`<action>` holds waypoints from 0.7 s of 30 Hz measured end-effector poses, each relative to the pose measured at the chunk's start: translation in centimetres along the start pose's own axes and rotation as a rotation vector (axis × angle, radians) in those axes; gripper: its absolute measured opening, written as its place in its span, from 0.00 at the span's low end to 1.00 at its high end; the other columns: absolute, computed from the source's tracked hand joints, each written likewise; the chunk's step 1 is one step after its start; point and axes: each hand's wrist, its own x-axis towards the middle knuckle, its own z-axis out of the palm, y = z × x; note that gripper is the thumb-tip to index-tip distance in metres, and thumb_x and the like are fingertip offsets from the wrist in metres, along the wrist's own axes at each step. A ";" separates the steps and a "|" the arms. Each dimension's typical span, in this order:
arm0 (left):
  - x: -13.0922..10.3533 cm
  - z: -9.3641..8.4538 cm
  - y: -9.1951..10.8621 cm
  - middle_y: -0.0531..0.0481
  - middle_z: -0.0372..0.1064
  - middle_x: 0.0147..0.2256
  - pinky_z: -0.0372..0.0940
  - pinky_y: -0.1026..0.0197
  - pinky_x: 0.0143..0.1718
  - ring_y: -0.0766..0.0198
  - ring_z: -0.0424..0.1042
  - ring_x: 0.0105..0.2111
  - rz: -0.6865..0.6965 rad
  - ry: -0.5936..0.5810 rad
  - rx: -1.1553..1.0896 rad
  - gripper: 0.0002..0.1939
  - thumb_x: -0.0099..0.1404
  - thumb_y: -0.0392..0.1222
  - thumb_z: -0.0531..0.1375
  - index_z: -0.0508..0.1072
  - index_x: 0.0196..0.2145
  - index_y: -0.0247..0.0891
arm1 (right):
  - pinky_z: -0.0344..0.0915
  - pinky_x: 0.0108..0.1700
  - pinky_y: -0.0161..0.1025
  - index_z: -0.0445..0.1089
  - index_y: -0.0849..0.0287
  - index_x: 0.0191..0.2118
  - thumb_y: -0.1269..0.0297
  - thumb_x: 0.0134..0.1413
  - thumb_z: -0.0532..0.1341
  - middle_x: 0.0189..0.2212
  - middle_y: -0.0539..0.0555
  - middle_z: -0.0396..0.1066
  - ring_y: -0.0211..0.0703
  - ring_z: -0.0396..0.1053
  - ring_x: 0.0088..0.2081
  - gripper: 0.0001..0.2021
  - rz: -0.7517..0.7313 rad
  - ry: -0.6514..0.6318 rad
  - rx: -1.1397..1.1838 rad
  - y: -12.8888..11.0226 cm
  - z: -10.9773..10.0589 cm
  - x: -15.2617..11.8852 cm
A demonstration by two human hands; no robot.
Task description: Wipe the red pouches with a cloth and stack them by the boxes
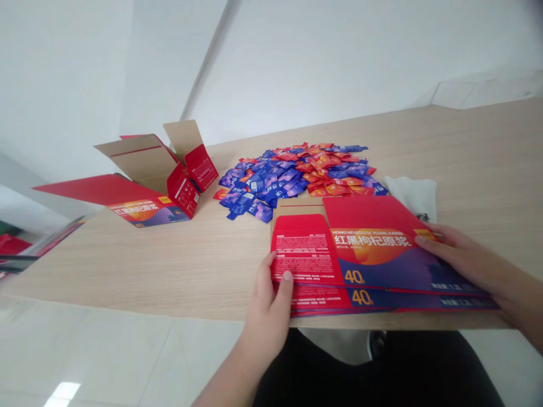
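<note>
A flattened red and blue carton (382,217) with a printed "40" lies on top of another flat carton (394,299) at the table's front edge. My left hand (269,299) grips its left edge, thumb on the red side flap and fingers at the rim. On the right side, my right hand (462,257) holds the top carton with the thumb on its printed face; the other fingers are partly hidden beneath. Just behind the cartons spreads a heap of blue and orange-red sachets (280,175).
Two opened-up cartons stand at the back left: a nearer carton (144,212) with flaps spread, and a second carton (202,169) behind it. A white sheet or bag (413,195) lies right of the sachets on the wooden table (169,271). A white wall (339,68) borders its back.
</note>
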 end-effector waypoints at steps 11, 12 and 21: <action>-2.8 3.9 -0.1 0.39 0.56 0.74 0.61 0.46 0.71 0.47 0.60 0.72 -0.044 -0.039 -0.134 0.38 0.80 0.63 0.54 0.49 0.77 0.45 | 0.69 0.33 0.54 0.76 0.41 0.63 0.54 0.55 0.70 0.46 0.75 0.82 0.55 0.82 0.32 0.28 0.102 0.087 -0.015 0.4 -4.0 -0.2; -2.1 4.2 0.2 0.38 0.55 0.74 0.60 0.47 0.71 0.47 0.59 0.72 -0.047 -0.036 -0.113 0.39 0.80 0.62 0.54 0.47 0.78 0.42 | 0.70 0.33 0.53 0.76 0.42 0.63 0.54 0.57 0.69 0.44 0.74 0.82 0.54 0.82 0.31 0.27 0.094 0.099 -0.031 0.2 -4.1 0.1; 2.5 4.8 2.4 0.37 0.74 0.60 0.67 0.44 0.61 0.44 0.74 0.59 0.053 -0.057 0.116 0.24 0.76 0.48 0.61 0.69 0.66 0.39 | 0.72 0.32 0.54 0.81 0.46 0.58 0.44 0.64 0.64 0.36 0.69 0.84 0.57 0.80 0.27 0.22 -0.130 0.157 -0.385 0.8 -8.1 2.2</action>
